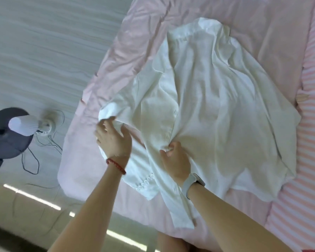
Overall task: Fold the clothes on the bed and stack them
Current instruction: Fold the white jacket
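Note:
A white long-sleeved shirt [204,99] lies spread and wrinkled on the pink bed sheet [262,26], collar toward the far end. My left hand [113,137], with a red bracelet at the wrist, holds the shirt's sleeve end near the bed's left edge. My right hand [175,159], with a white watch at the wrist, pinches a bunch of the shirt's front fabric near its lower middle. A cuff with white embroidery [144,182] lies between my forearms.
A pink and white striped cover [309,142] runs along the bed's right side. On the floor to the left stand a dark round stool [5,142], a small white fan [25,124] and loose cables [33,160].

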{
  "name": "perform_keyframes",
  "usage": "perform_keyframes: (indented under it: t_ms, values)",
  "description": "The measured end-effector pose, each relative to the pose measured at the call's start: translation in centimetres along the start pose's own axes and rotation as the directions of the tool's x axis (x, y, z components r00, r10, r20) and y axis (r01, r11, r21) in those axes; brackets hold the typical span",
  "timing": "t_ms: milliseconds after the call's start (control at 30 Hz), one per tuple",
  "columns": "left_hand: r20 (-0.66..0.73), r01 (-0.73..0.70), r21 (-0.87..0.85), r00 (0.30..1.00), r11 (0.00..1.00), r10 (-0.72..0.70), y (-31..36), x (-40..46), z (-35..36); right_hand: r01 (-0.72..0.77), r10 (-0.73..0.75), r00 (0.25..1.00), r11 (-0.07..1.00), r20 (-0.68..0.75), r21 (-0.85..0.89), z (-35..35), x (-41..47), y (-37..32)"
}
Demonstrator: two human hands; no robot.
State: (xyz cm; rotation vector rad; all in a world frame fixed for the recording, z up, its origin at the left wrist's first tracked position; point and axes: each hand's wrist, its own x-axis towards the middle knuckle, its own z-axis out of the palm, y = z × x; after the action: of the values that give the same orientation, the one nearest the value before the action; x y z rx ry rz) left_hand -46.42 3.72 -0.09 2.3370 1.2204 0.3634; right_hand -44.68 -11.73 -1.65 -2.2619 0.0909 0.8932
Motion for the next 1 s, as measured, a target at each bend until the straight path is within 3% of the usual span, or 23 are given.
perform_keyframes:
  t_ms: [33, 67, 133, 200, 300, 367, 433, 500, 567, 633, 733, 767, 833, 900, 967, 1000]
  values:
    - [0.065, -0.053, -0.085, 0.996, 0.995, 0.059, -0.2, -1.5, 0.3, -0.022, 0.022, 0.999, 1.0, 0.023, 0.016, 0.3, -0.2, 0.3]
    - [0.167, 0.006, -0.184, 0.986, 0.983, 0.025, -0.3, -2.7, 0.6, -0.041, 0.04, 0.998, 0.999, 0.045, 0.016, 0.5, -0.5, 0.6]
    - [0.4, 0.28, -0.226, 0.9, 0.933, -0.173, -0.8, -4.6, 1.5, -0.062, 0.066, 0.994, 0.996, 0.086, -0.058, 1.0, -1.3, 1.6]
    - [0.49, 0.421, -0.178, 0.822, 0.89, -0.291, -1.3, -5.6, 2.1, -0.054, 0.068, 0.991, 0.992, 0.118, -0.117, 1.4, -1.8, 2.6]
    - [0.555, 0.63, -0.335, 0.733, 0.7, -0.394, -1.3, -4.9, 2.3, 0.008, -0.012, 0.991, 1.0, 0.135, 0.03, 0.7, -2.3, 2.6]
    - [0.601, 0.679, -0.384, 0.698, 0.626, -0.388, -1.1, -4.0, 2.6, 0.104, -0.106, 0.994, 0.991, 0.018, 0.083, -1.0, -2.6, 2.1]
    - [0.64, 0.694, -0.383, 0.675, 0.609, -0.367, -0.1, -3.3, 3.1, 0.266, -0.241, 0.952, 0.956, -0.187, 0.123, -4.2, -2.8, 1.8]
    - [0.659, 0.709, -0.354, 0.652, 0.61, -0.375, 1.0, -2.6, 4.0, 0.374, -0.283, 0.867, 0.913, -0.409, 0.162, -8.1, -2.2, 1.8]
    - [0.658, 0.713, -0.304, 0.637, 0.632, -0.402, 2.0, -2.1, 5.2, 0.353, -0.212, 0.824, 0.917, -0.525, 0.184, -11.2, -0.7, 2.7]
    - [0.63, 0.737, -0.286, 0.626, 0.612, -0.459, 2.9, -1.9, 6.3, 0.186, -0.064, 0.886, 0.957, -0.459, 0.224, -12.7, 1.0, 4.1]
    - [0.592, 0.774, -0.33, 0.616, 0.541, -0.52, 3.2, -2.0, 6.8, -0.147, 0.191, 0.97, 0.955, -0.154, 0.258, -12.1, 1.7, 7.2]
    - [0.574, 0.754, -0.31, 0.634, 0.58, -0.518, 2.9, -2.0, 6.6, -0.192, 0.214, 0.973, 0.958, -0.088, 0.211, -11.6, 1.4, 8.2]
    - [0.463, 0.652, -0.242, 0.728, 0.718, -0.505, 2.0, -1.6, 5.3, -0.196, 0.201, 0.978, 0.977, -0.053, 0.084, -10.8, 0.4, 9.7]
    - [0.335, 0.598, -0.257, 0.792, 0.759, -0.51, 0.5, -0.2, 3.5, -0.162, 0.171, 0.983, 0.981, -0.072, 0.108, -10.9, -0.5, 10.4]
    - [0.325, 0.613, -0.384, 0.79, 0.691, -0.52, -0.9, 0.9, 1.7, -0.127, 0.165, 0.981, 0.941, -0.1, 0.313, -11.4, -1.3, 10.4]
    - [0.384, 0.65, -0.473, 0.76, 0.595, -0.525, -1.1, 1.0, 0.8, -0.115, 0.166, 0.981, 0.914, -0.101, 0.39, -11.5, -1.6, 10.1]
